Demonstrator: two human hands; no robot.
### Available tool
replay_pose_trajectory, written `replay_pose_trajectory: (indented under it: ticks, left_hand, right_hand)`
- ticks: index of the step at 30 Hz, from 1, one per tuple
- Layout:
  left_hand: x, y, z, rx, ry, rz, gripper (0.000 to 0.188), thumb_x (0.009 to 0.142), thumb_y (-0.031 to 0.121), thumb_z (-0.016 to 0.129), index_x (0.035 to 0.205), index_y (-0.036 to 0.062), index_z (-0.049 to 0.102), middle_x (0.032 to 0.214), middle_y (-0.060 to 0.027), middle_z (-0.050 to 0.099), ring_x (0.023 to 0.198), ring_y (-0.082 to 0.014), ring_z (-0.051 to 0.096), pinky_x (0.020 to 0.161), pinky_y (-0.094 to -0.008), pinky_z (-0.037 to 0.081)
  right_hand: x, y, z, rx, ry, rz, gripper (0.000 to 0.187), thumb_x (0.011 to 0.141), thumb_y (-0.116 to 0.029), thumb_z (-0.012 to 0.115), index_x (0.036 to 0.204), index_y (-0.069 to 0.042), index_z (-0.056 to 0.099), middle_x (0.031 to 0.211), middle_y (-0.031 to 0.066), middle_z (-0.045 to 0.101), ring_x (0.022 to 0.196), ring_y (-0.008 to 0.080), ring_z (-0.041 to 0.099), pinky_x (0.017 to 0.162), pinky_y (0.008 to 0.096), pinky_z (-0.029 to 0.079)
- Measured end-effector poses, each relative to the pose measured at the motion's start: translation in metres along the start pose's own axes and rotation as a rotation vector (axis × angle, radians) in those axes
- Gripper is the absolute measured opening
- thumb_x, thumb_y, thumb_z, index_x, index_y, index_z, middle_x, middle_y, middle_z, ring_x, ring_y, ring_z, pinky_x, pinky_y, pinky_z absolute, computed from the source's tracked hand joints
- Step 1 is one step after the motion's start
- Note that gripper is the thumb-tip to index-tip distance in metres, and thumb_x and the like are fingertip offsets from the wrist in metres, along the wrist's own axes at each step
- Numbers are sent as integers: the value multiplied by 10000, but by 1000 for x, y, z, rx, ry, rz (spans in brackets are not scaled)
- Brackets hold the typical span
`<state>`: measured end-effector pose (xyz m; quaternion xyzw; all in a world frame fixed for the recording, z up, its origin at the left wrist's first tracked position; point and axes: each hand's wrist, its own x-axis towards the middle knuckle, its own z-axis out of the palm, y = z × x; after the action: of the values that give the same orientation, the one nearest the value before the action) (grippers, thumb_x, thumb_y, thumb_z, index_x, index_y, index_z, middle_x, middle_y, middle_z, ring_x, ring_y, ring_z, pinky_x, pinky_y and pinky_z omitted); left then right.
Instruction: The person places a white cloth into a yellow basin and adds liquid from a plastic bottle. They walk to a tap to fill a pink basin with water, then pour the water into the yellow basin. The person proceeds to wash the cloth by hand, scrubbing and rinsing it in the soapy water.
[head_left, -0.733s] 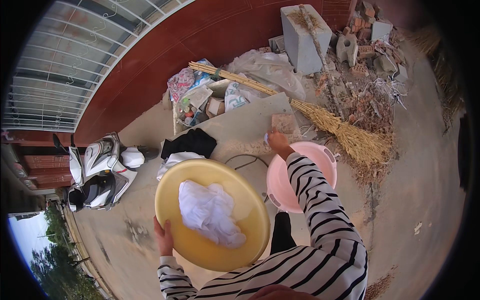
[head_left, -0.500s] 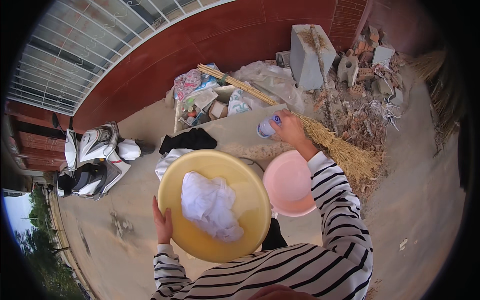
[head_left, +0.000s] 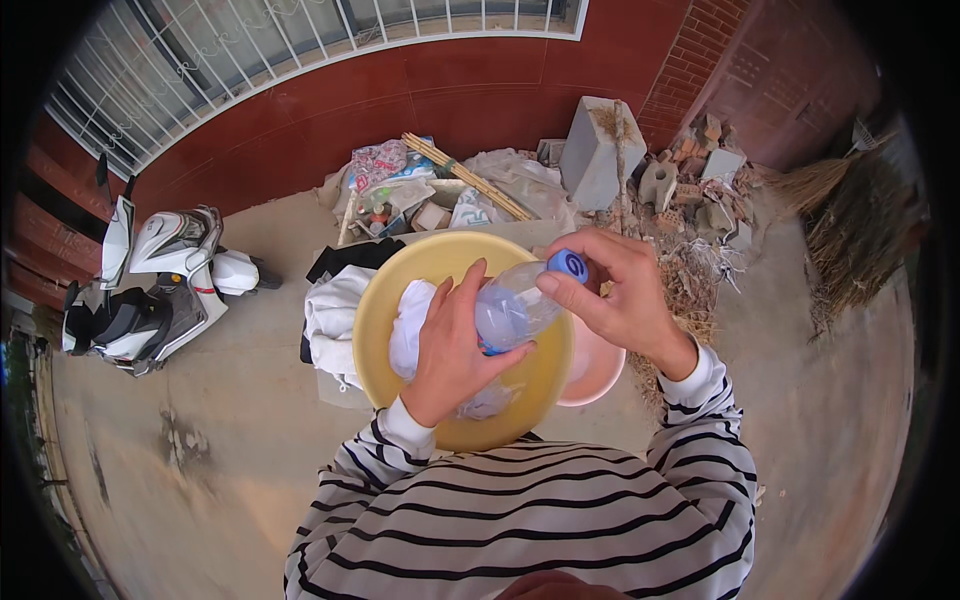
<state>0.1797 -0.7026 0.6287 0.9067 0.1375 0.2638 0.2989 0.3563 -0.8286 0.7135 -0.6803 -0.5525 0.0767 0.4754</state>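
Note:
Above the yellow basin (head_left: 470,436), my left hand (head_left: 448,350) is wrapped round the body of a clear plastic bottle (head_left: 515,308), which is tilted with its neck up to the right. The thumb and fingers of my right hand (head_left: 630,300) pinch the bottle's blue cap (head_left: 568,264) at the neck end; whether it is still screwed on I cannot tell. White wet cloth (head_left: 408,330) lies in the basin, partly hidden by my left hand and the bottle. A pink basin (head_left: 602,372) shows behind the yellow one, to its right.
White and black clothes (head_left: 340,315) lie left of the yellow basin. Beyond stands a box of rubbish (head_left: 415,208), with a straw broom (head_left: 480,185) across it. A grey block (head_left: 598,155) and brick rubble (head_left: 700,180) are farther right. A white scooter (head_left: 180,280) is parked at the left.
My right hand has brought the bottle from the far slab to above the yellow basin and now grips its cap. My left hand has left the basin's rim and taken hold of the bottle.

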Motion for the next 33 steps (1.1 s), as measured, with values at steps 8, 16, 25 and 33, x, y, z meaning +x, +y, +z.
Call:
replay_pose_trajectory:
  ticks: [8, 16, 25, 33]
  left_hand:
    - [-121, -31, -10, 34, -138, 38, 794, 619, 229, 855, 1285, 37, 469, 1039, -162, 601, 902, -362, 628, 759, -415, 526]
    - [-143, -45, -35, -62, -382, 9, 716, 641, 258, 833, 1233, 50, 489, 1010, -142, 607, 877, -344, 631, 734, -423, 522]
    - [-151, -37, -2, 102, -289, 27, 684, 678, 264, 802, 1247, 54, 486, 942, -138, 608, 826, -351, 633, 726, -425, 524]
    - [-135, -25, 3, -14, -403, -36, 689, 681, 284, 806, 1252, 61, 492, 1024, -147, 636, 894, -345, 648, 723, -430, 529]
  right_hand:
    - [-124, -9, 94, 7, 55, 330, 215, 952, -197, 624, 904, 8, 668, 664, 90, 624, 546, 151, 569, 543, 292, 455]
    - [-153, -16, 119, -81, 5, 323, 241, 967, -195, 587, 891, 16, 671, 652, 126, 619, 551, 166, 583, 550, 304, 463]
    - [-170, 10, 133, -78, 118, 470, 271, 1000, -218, 527, 893, 24, 581, 592, 162, 539, 491, 239, 530, 509, 354, 420]
    - [-174, 19, 128, -67, 246, 342, 226, 992, -148, 478, 821, -3, 505, 550, 156, 486, 464, 284, 541, 484, 380, 418]
